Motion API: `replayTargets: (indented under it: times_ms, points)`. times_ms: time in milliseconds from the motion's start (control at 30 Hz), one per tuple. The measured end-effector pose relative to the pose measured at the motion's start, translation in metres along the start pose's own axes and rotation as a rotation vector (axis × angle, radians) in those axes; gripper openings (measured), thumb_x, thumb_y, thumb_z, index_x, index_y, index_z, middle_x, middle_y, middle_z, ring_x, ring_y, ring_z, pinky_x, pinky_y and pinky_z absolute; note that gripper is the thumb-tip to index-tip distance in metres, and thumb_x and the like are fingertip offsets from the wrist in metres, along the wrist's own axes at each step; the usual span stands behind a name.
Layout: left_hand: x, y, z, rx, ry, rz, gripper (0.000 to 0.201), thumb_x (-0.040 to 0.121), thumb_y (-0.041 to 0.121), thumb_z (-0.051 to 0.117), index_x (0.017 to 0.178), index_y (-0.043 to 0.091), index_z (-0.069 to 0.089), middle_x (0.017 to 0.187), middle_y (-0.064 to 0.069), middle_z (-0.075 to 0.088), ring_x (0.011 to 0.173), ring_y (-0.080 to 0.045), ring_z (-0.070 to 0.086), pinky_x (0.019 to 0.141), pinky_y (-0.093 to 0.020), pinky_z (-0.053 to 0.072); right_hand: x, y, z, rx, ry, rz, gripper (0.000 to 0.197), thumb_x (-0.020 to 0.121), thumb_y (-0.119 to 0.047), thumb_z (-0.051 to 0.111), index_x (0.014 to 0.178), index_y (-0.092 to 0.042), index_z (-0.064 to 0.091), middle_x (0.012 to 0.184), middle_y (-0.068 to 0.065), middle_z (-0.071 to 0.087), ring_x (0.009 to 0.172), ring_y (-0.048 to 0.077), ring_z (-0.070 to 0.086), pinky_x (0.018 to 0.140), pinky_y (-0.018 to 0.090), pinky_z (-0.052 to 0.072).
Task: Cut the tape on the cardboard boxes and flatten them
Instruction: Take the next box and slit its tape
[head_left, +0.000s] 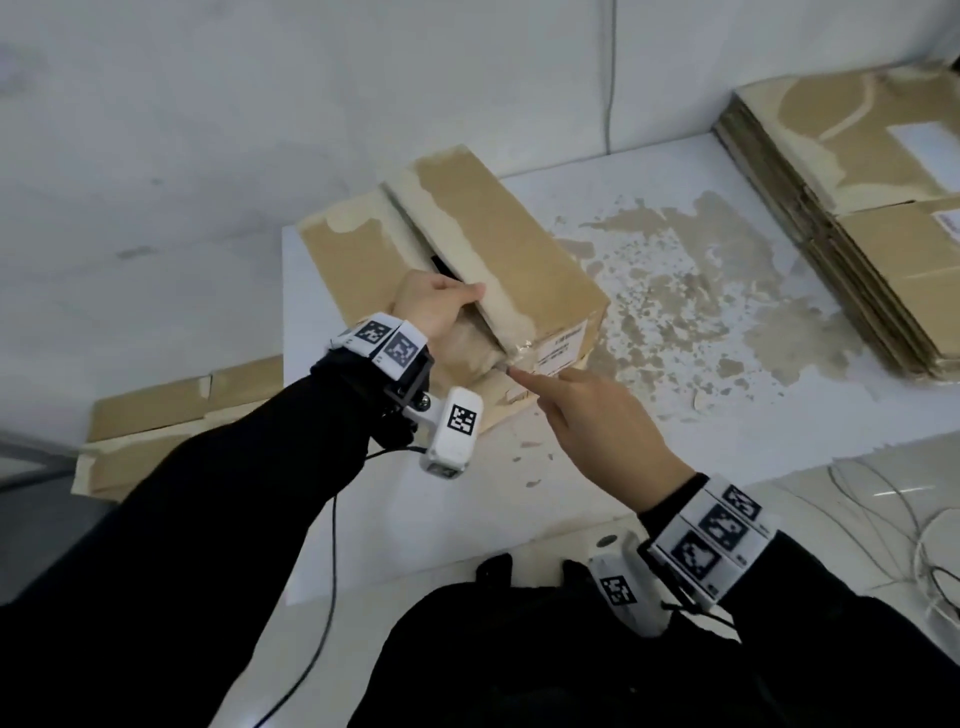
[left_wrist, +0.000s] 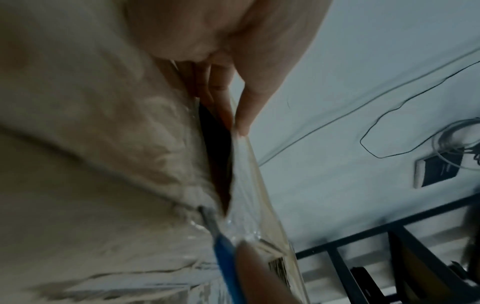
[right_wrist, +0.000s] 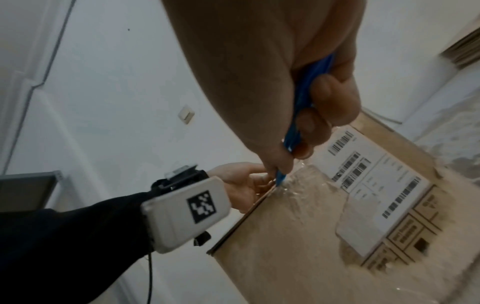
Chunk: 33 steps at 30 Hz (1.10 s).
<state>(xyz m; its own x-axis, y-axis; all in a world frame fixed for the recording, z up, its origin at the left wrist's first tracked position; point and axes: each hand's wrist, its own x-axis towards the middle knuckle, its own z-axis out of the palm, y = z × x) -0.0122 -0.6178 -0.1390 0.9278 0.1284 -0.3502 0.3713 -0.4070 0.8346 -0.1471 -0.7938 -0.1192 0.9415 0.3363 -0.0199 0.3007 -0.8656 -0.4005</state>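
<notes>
A cardboard box (head_left: 457, 270) sits on a white table (head_left: 675, 441), its top seam already split open. The left hand (head_left: 436, 306) curls over one flap's edge, pulling it aside, while the right hand (head_left: 597, 426) grips a blue cutter (right_wrist: 301, 107) at the taped corner beside the shipping label (right_wrist: 376, 185) (clear tape remains there). This box looks unflattened. Flattened boxes (head_left: 857, 218) are stacked at the far right; more cardboard (head_left: 171, 415) lies left.

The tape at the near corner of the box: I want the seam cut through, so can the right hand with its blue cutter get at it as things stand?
Probably yes. The right hand already has the blue cutter at the tape on the box; the left hand lifts the flap beside it, clear of the blade.
</notes>
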Motion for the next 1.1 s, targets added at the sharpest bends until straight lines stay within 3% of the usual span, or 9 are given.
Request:
replayTargets:
  times_ms: [267,367,500,667,767,867,933,1033,1100]
  points:
    - [-0.007,0.002,0.001,-0.059,0.023,0.031,0.022,0.079,0.028,0.076,0.063,0.019,0.064,0.072,0.004,0.064,0.078,-0.017,0.060,0.085,-0.033,0.048,-0.019,0.023,-0.018,0.005,0.033,-0.063,0.056,0.089,0.002,0.052,0.138,-0.024,0.047,0.062,0.007,0.048,0.050,0.028,0.047,0.043,0.040,0.041]
    - [-0.010,0.002,0.000,-0.102,0.029,0.034,0.024,0.081,0.023,0.075,0.061,0.017,0.062,0.070,0.004,0.063,0.073,-0.014,0.059,0.079,-0.029,0.047,0.000,0.022,-0.004,-0.084,0.011,-0.038,0.061,0.083,0.006,0.059,0.135,-0.023,0.051,0.059,0.001,0.038,0.046,0.023,0.041,0.038,0.031,0.030]
    - [-0.012,0.004,0.005,-0.121,0.026,0.034,0.024,0.081,0.020,0.074,0.062,0.016,0.060,0.069,0.006,0.062,0.067,-0.008,0.058,0.072,-0.022,0.045,0.005,0.022,0.001,-0.156,0.007,-0.020,0.067,0.069,0.009,0.071,0.128,-0.019,0.058,0.059,-0.003,0.029,0.041,0.016,0.027,0.040,0.021,0.004]
    - [-0.016,0.005,0.012,-0.152,0.048,0.029,0.025,0.080,0.023,0.075,0.059,0.022,0.062,0.077,0.005,0.065,0.083,-0.014,0.061,0.091,-0.030,0.047,0.000,0.032,-0.010,-0.146,-0.008,0.034,0.060,0.084,0.006,0.057,0.135,-0.026,0.051,0.058,-0.002,0.034,0.046,0.018,0.031,0.040,0.025,0.013]
    - [-0.017,0.008,0.012,-0.189,0.039,0.012,0.026,0.078,0.023,0.077,0.054,0.023,0.065,0.077,0.006,0.066,0.087,-0.018,0.062,0.100,-0.041,0.046,0.018,0.024,-0.009,-0.165,-0.007,0.022,0.058,0.093,0.002,0.043,0.142,-0.029,0.039,0.062,-0.004,0.027,0.059,0.021,0.039,0.051,0.030,0.028]
    - [-0.019,0.010,0.016,-0.177,0.057,0.006,0.027,0.077,0.023,0.078,0.052,0.023,0.065,0.067,0.015,0.065,0.085,-0.017,0.062,0.100,-0.041,0.046,0.010,0.032,-0.011,-0.151,-0.005,0.050,0.061,0.092,0.003,0.046,0.142,-0.031,0.040,0.061,-0.005,0.026,0.058,0.022,0.038,0.045,0.027,0.019]
    - [-0.020,0.008,0.020,-0.177,0.065,0.023,0.022,0.068,0.032,0.081,0.051,0.026,0.068,0.066,0.018,0.066,0.088,-0.021,0.065,0.100,-0.044,0.047,0.001,0.033,-0.014,-0.130,-0.029,0.083,0.060,0.091,0.003,0.048,0.141,-0.029,0.042,0.060,-0.004,0.026,0.053,0.021,0.035,0.043,0.026,0.012]
    - [-0.017,0.002,0.020,-0.232,0.056,0.024,0.024,0.049,0.049,0.080,0.054,0.027,0.071,0.079,0.009,0.070,0.100,-0.029,0.067,0.099,-0.045,0.048,0.012,0.025,-0.012,-0.211,-0.027,0.073,0.057,0.092,0.004,0.041,0.141,-0.025,0.040,0.062,-0.003,0.027,0.050,0.013,0.026,0.043,0.026,0.014]
    - [-0.014,0.000,0.020,-0.259,0.041,0.039,0.028,0.045,0.051,0.080,0.054,0.026,0.071,0.084,0.003,0.070,0.103,-0.031,0.065,0.100,-0.046,0.047,0.014,0.024,-0.015,-0.214,-0.006,0.059,0.058,0.092,0.004,0.041,0.141,-0.026,0.042,0.062,-0.001,0.033,0.051,0.015,0.030,0.045,0.027,0.019]
